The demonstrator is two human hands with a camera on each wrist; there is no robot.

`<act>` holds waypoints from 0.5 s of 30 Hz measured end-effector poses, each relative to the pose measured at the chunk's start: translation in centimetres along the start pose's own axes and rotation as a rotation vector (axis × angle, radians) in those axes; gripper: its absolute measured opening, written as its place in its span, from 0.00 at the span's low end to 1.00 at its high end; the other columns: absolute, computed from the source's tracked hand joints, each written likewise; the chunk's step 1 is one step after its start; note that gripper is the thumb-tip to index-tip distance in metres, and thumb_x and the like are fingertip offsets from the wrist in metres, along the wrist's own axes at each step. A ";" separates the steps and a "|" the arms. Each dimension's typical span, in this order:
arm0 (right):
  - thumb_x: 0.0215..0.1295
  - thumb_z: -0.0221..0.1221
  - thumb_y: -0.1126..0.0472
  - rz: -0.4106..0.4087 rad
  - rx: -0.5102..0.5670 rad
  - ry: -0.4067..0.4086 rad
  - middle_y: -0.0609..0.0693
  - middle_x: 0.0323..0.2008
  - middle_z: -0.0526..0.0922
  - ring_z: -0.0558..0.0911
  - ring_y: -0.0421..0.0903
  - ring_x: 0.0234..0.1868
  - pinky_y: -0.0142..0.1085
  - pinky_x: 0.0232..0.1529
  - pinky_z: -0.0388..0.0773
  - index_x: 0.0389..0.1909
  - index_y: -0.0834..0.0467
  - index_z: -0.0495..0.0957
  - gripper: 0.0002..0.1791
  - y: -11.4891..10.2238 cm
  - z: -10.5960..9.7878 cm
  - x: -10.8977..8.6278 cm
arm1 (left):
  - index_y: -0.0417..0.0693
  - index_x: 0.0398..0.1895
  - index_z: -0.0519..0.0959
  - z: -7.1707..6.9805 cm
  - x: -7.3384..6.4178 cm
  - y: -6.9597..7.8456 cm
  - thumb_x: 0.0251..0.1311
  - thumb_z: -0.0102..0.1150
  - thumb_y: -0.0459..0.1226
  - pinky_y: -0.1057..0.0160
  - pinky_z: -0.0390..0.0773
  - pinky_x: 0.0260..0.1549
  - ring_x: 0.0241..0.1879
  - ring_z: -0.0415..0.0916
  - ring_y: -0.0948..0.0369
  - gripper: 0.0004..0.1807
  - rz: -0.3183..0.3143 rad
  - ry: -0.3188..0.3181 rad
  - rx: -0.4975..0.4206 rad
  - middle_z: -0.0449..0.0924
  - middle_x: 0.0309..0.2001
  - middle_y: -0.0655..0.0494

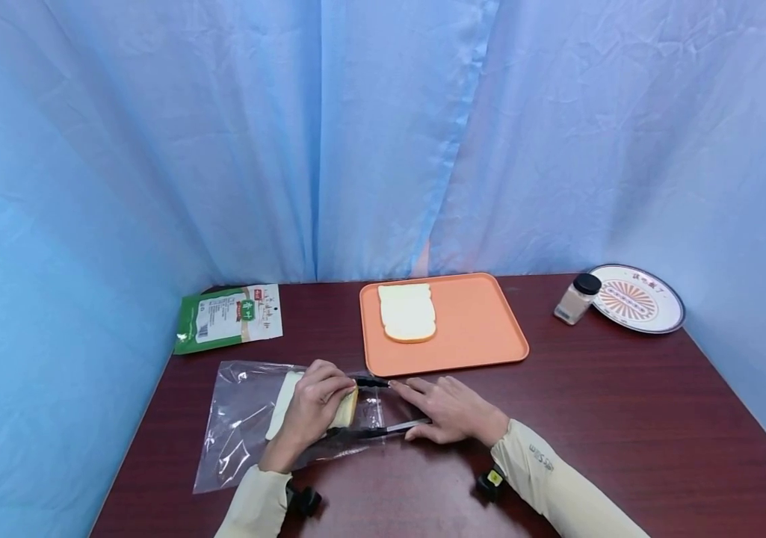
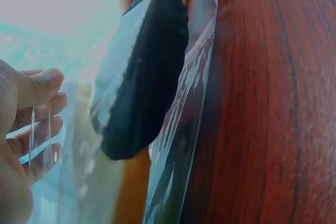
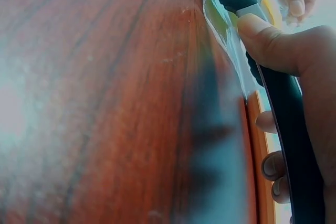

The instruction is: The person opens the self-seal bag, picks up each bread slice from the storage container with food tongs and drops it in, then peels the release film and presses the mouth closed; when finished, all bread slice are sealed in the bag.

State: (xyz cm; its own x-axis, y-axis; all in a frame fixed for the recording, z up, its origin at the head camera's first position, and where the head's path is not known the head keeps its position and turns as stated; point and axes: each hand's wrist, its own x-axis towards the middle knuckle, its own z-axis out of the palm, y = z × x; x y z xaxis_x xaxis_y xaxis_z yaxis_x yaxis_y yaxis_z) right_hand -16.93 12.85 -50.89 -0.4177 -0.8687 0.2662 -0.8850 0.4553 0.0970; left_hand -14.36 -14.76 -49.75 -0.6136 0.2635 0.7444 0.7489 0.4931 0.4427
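A clear plastic bag (image 1: 231, 426) lies on the table at the left with a slice of bread (image 1: 284, 400) inside. My left hand (image 1: 315, 400) is over the bread and pinches the bag's film near its mouth; in the left wrist view the thumb and fingers (image 2: 44, 85) meet at the film. With my right hand (image 1: 453, 411) I hold black-tipped metal tongs (image 1: 396, 428), thumb on one arm and fingers on the other. The tongs are spread, and their black heads (image 2: 147, 77) reach into the bag's mouth, one on each side of the bread.
Behind the hands, an orange tray (image 1: 473, 321) carries another slice of bread (image 1: 407, 311). A green and white packet (image 1: 228, 317) lies at the back left. A black-capped jar (image 1: 576, 300) stands beside a patterned plate (image 1: 665, 310) at the back right. Blue curtains (image 1: 383, 134) surround the table.
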 end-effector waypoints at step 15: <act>0.66 0.51 0.28 -0.038 -0.028 0.030 0.50 0.46 0.83 0.73 0.41 0.18 0.35 0.21 0.72 0.69 0.59 0.68 0.45 -0.4 0.2 0.1 | 0.38 0.27 0.87 0.0 0.0 0.0 0.45 0.73 0.23 0.67 0.74 0.38 0.36 0.75 0.58 0.06 0.000 0.012 0.019 0.82 0.29 0.53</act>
State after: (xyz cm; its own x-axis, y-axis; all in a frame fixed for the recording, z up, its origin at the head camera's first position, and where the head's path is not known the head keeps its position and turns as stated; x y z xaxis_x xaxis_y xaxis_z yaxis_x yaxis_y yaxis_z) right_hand -16.66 12.56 -51.11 -0.3773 -0.8795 0.2901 -0.8939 0.4277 0.1340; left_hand -14.41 -14.74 -49.77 -0.6104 0.2533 0.7505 0.7439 0.5087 0.4333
